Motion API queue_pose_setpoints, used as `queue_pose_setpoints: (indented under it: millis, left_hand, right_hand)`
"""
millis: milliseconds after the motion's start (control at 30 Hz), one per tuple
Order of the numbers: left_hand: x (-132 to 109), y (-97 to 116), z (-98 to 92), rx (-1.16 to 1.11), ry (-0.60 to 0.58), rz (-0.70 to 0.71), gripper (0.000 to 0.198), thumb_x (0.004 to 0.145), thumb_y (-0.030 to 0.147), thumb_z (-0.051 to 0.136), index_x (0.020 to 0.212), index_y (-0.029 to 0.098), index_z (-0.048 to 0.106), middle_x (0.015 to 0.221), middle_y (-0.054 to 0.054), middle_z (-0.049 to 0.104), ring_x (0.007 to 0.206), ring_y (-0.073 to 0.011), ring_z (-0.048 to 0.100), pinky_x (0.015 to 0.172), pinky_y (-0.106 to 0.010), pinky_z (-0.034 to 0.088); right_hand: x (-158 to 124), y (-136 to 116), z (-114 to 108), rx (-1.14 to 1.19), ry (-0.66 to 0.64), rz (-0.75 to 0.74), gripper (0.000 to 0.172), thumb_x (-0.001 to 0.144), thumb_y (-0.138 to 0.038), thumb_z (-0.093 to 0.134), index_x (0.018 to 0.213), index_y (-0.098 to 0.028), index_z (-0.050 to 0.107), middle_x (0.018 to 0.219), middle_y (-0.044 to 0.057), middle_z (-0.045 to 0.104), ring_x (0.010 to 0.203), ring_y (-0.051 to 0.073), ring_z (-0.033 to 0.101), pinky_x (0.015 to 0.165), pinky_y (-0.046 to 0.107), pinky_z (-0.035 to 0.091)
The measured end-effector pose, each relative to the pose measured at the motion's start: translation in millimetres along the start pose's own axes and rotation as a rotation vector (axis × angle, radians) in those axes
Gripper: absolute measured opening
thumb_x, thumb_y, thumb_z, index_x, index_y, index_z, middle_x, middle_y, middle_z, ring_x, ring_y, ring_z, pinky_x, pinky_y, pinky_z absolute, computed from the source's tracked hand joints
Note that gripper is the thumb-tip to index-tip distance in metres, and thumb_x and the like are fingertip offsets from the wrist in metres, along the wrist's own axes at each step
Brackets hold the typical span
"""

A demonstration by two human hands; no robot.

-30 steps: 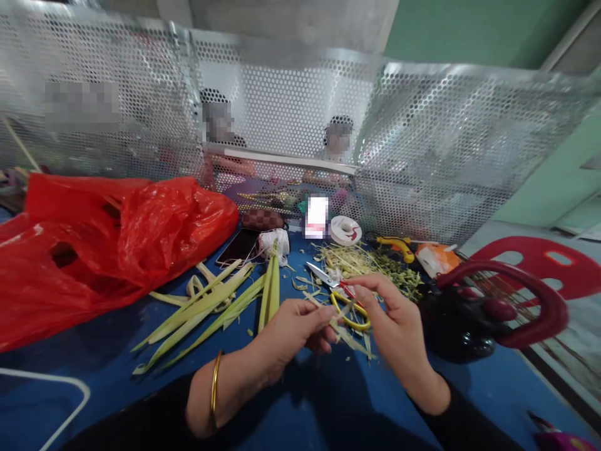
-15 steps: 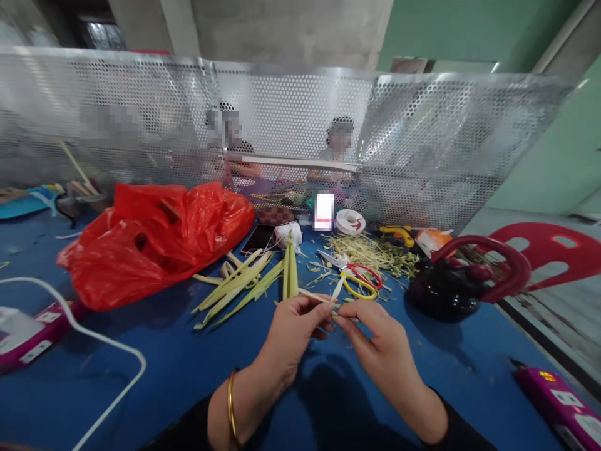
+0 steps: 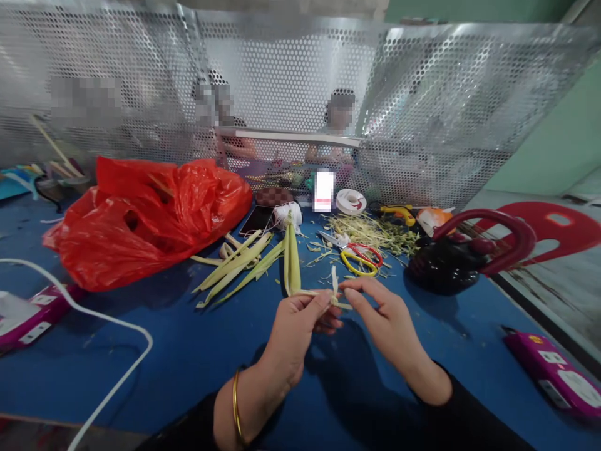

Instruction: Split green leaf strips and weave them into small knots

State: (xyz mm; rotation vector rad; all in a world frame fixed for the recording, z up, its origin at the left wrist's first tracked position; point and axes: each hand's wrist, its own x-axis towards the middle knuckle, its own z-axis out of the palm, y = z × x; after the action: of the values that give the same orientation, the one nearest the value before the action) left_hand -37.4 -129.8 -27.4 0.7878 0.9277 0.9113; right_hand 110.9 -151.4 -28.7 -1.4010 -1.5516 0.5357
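Note:
My left hand (image 3: 300,319), with a gold bangle at the wrist, pinches a small knot of pale leaf strips (image 3: 334,297) that look like corn husk. One strip end sticks up from the knot, another points right. Beside it, my right hand (image 3: 380,316) is off the strips, thumb and forefinger slightly apart. Just beyond stand long folded yellow-green leaves (image 3: 292,260), leaning by a white thread spool (image 3: 287,215). More loose leaves (image 3: 239,260) lie to the left. Scissors (image 3: 359,258) with red and yellow handles rest past my right hand.
A red plastic bag (image 3: 150,219) fills the left. To the right are a dark kettle-like pot (image 3: 441,266) and a purple power strip (image 3: 551,373). Leaf scraps (image 3: 370,230), a tape roll (image 3: 351,202) and a phone (image 3: 258,220) lie farther back. People sit behind a perforated metal screen (image 3: 282,81).
My right fingers have let go of the strip end and drawn slightly away. The upright strip end now stands free. The head view has tilted down.

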Motion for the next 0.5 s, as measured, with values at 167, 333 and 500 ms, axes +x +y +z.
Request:
queue_pose_setpoints:
  millis: [167,333,500]
  left_hand:
    - [-1.4,-5.3,1.5,0.086,-0.063,-0.029,0.024,0.074,0.035,0.072,0.08,0.012,0.073,0.066,-0.004,0.069,0.056,-0.0123,0.061,0.056,-0.022,0.047]
    - [-1.6,-6.6,4.1,0.139,-0.087,-0.033,0.025,0.07,0.036,0.075,0.08,0.013,0.072,0.061,0.0,0.065,0.053,-0.0096,0.057,0.054,-0.02,0.045]
    - [-0.4,-6.5,7.2,0.145,-0.12,-0.001,0.024,0.067,0.032,0.077,0.078,0.011,0.072,0.058,0.0,0.064,0.053,-0.0107,0.056,0.053,-0.022,0.047]
  right_hand:
    - [-0.7,0.8,4.6,0.333,-0.038,0.253,0.013,0.08,-0.031,0.064,0.076,-0.02,0.068,0.076,0.002,0.067,0.076,0.019,0.059,0.071,0.03,0.046]
    - [-5.4,3.0,7.3,0.419,-0.001,0.285,0.018,0.078,-0.029,0.066,0.064,-0.02,0.061,0.067,-0.001,0.06,0.067,0.016,0.052,0.065,0.028,0.042]
    - [-7.5,6.8,8.7,0.387,0.084,0.244,0.018,0.078,-0.026,0.064,0.063,-0.02,0.058,0.066,-0.002,0.056,0.065,0.014,0.048,0.062,0.028,0.038]
